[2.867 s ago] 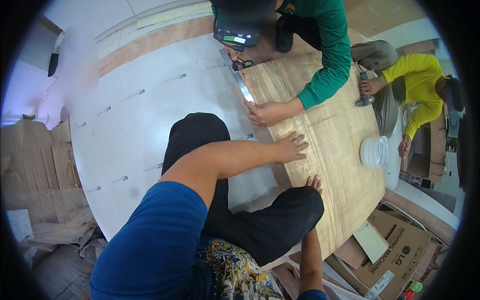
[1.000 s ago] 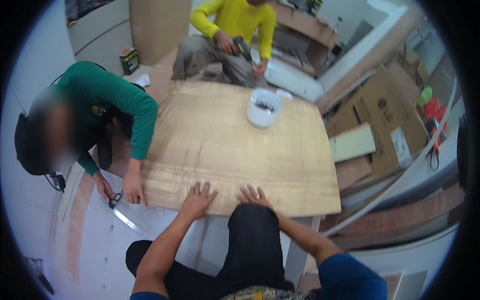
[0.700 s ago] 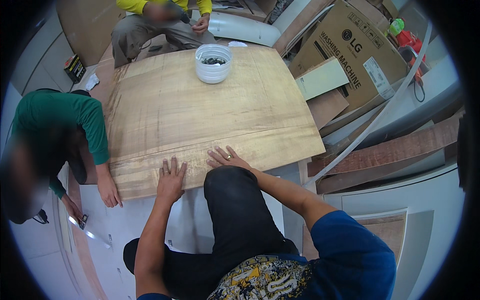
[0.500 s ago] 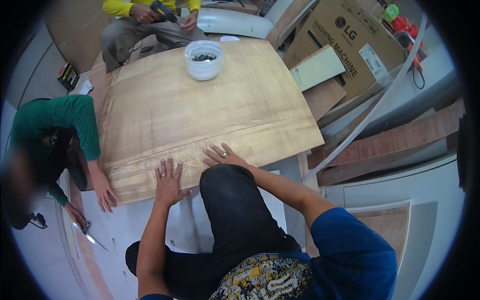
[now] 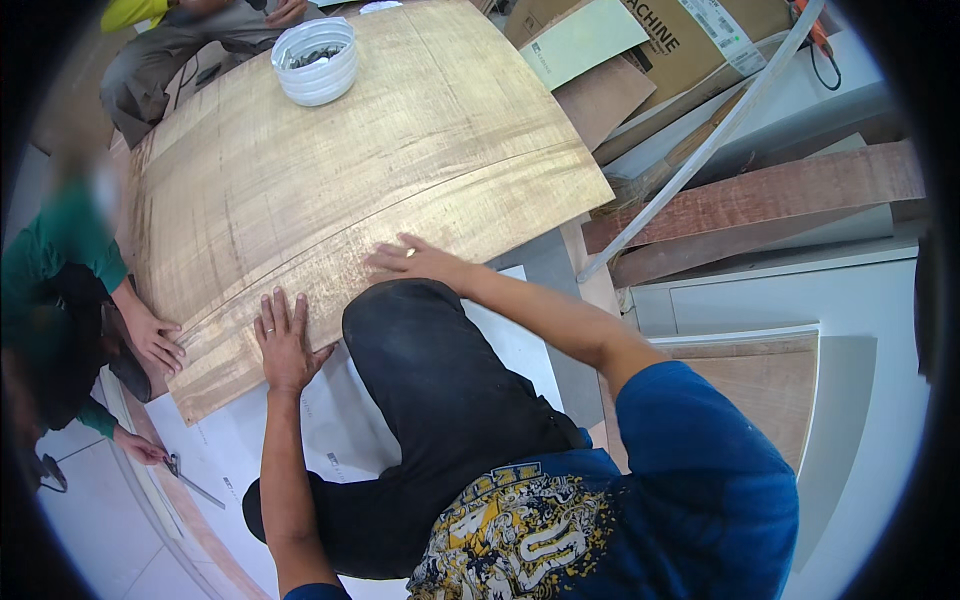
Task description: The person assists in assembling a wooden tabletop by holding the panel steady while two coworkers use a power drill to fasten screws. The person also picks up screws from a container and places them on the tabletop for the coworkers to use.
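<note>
Fingers spread, my left hand rests flat on the near edge of a large thin plywood board. My right hand, slightly blurred, is at the same edge farther right, just beyond my raised knee, its fingers apart and nothing in them. Whether it touches the wood I cannot tell. Under the board lies a white sheet. A co-worker's hand rests on the board's left side. Their other hand holds a metal tool with a thin straight blade, low over the sheet's left edge.
On the far part of the board stands a white plastic tub of small dark pieces. Behind it sits another person in grey trousers. At right are a cardboard box, a pale panel, a long white strip and curved wood pieces.
The whole view has turned and shifted. My right hand's fingers have drawn closer together and blurred. The co-worker at left has moved the hand on the board away from its near corner.
</note>
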Motion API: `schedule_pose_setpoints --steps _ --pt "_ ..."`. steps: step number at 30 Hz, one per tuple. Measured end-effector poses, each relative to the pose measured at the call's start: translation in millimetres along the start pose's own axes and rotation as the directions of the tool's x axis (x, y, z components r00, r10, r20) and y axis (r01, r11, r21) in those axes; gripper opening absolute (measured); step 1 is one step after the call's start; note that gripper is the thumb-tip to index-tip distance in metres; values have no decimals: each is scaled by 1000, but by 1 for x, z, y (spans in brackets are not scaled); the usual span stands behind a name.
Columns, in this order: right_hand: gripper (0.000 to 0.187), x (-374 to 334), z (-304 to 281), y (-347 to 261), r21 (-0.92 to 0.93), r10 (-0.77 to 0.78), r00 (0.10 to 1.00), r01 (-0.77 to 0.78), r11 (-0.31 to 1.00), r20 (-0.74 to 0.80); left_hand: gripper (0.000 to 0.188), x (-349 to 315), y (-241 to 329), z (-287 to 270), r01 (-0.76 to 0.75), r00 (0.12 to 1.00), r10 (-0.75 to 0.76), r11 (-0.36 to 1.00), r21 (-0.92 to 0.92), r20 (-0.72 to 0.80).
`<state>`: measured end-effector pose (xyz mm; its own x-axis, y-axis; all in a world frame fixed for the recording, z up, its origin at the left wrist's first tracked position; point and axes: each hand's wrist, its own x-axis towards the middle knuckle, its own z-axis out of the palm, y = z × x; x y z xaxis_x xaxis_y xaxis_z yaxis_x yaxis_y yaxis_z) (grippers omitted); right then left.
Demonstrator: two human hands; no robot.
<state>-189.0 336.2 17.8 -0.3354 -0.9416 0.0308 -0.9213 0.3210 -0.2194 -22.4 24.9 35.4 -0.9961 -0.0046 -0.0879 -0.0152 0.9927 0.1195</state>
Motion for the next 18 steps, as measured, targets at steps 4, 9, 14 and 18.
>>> schedule_pose_setpoints --steps 4,9,14,18 --pt "64 -91 -20 73 162 366 904 -337 928 -219 116 2 4 1 -6 1000 6 1000 -22 -4" --pt "67 -186 -50 170 43 805 492 -845 533 -331 113 4 -8 11 -36 999 34 998 -52 -28" --pt "65 -116 -40 140 7 599 763 -616 788 -243 113 1 -13 -9 -25 998 27 999 -46 53" --pt "71 10 -26 96 45 534 844 -532 846 -49 112 -2 -12 -8 -16 998 18 999 -41 52"
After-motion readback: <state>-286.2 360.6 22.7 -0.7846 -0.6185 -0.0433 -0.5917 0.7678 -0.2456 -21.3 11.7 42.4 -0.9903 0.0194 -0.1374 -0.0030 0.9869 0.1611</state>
